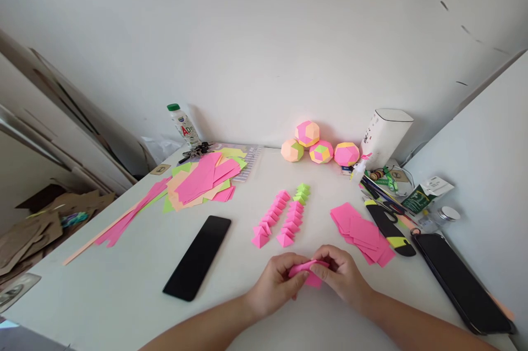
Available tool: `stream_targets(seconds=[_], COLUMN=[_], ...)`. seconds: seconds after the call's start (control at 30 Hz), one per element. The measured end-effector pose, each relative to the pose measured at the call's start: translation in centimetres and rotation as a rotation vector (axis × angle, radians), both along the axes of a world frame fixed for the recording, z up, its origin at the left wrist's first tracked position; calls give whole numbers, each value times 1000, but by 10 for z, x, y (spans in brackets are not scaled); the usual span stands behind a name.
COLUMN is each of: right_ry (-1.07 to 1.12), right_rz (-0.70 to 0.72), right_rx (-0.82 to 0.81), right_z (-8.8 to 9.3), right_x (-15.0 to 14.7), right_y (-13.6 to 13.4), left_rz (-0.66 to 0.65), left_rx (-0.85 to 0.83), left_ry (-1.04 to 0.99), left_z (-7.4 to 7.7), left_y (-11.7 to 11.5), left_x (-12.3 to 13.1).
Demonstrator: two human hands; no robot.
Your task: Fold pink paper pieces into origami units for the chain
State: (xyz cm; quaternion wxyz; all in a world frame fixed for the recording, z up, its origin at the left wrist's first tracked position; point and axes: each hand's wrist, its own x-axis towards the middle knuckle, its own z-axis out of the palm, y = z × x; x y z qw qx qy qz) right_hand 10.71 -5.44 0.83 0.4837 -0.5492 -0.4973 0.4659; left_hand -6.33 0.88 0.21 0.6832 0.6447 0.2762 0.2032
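Both bare forearms come in from the near edge and angle toward each other at the middle. The left hand (275, 280) lies knuckles up, fingers curled inward, thumb pressed toward the right. The right hand (340, 273) mirrors it, its fingertips meeting the left's in a pinch, wrists low and slightly apart.

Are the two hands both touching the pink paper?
Touching. The head view shows the left hand and right hand pinching the pink paper from both sides, no gap visible.
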Motion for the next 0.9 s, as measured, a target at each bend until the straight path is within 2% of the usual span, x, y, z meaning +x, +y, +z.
stream_targets(seconds=[0.6,0.9], right_ry=[-17,-45], right_rz=[23,-11], right_rx=[29,67], right_z=[3,7], right_x=[1,0], right_y=[0,-1], left_rz=[-34,6], left_rx=[59,-162], left_ry=[115,11], left_z=[7,2], left_y=[0,3], left_x=[-1,1])
